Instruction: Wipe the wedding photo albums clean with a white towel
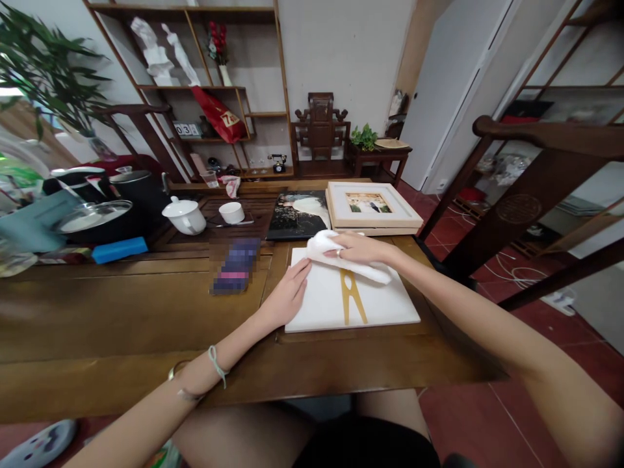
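Observation:
A flat white panel [312, 305], looking like a picture frame's back, lies on the table in front of me. A gold A-shaped piece [353, 302] runs down its middle, its top partly covered. My right hand [361, 248] presses a folded white cloth [319, 244] against the panel's upper part, fingers bent over it. Flat along the panel's left edge rests my left hand [287, 296], fingers stretched toward the cloth and holding nothing.
Behind the panel are a dark picture panel [292, 224] and a pale framed photo [336, 201]. Left on the wooden table [160, 318] are a blurred-out purple item [236, 265], a blue block [119, 249], a lidded white bowl [185, 216], a small white cup [231, 212] and a dark pan [97, 221].

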Demonstrator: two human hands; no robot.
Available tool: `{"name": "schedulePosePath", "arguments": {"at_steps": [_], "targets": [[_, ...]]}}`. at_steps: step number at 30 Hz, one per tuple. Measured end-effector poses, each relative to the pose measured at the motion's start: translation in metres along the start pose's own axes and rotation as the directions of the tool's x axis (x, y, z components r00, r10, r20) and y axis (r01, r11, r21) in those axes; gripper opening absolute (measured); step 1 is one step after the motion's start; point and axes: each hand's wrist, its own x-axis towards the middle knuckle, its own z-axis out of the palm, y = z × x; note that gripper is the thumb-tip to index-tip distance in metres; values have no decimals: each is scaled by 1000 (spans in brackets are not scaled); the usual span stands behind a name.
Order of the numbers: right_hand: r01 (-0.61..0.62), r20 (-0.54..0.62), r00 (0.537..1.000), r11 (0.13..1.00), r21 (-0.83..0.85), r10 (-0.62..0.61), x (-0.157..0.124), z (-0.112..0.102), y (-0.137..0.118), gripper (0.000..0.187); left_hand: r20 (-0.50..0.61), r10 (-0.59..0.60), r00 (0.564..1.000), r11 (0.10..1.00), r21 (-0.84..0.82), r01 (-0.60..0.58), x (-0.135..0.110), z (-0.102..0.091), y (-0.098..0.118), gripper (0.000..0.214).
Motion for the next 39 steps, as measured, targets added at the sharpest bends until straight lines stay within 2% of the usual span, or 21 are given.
{"name": "schedulePosePath", "arguments": {"at_steps": [6,11,14,17,21,23,25,30,33,36,39], "targets": [[-142,-47,989,989,-46,140,-59,-4,33,30,-9,-8,1000,1000,-5,8,-1,2,0,48],[-222,-106,971,973,-67,214,-85,-4,41,25,-7,-14,1000,1000,-6,14,-1,2,0,48],[-172,-49,985,976,-136,167,-101,-2,27,15,-10,-16,1000,1000,-2,16,-1,2,0,48],[-120,87,987,980,-158,135,-128,3,0,12,-3,-13,1000,1000,2,13,-1,2,0,49],[-156,202,964,982,-109,175,-154,5,-32,8,4,-9,1000,1000,4,9,0,1,0,49],[-156,195,965,981,-117,176,-152,5,-34,5,6,-10,1000,1000,3,10,0,1,0,49],[-142,146,976,980,-141,162,-140,6,-23,2,8,-10,1000,1000,3,10,0,0,0,49],[-110,21,993,971,-213,117,-97,5,30,2,7,-10,1000,1000,6,10,0,0,0,49],[-100,-40,995,964,-246,93,-81,5,53,5,9,-14,1000,1000,1,14,-1,0,0,48],[-47,-84,996,965,-256,26,-77,8,62,3,18,-21,1000,1000,2,21,-1,-1,1,48],[65,-110,989,968,-244,-95,-87,14,56,6,19,-23,1000,1000,2,23,0,-1,2,49]]}}
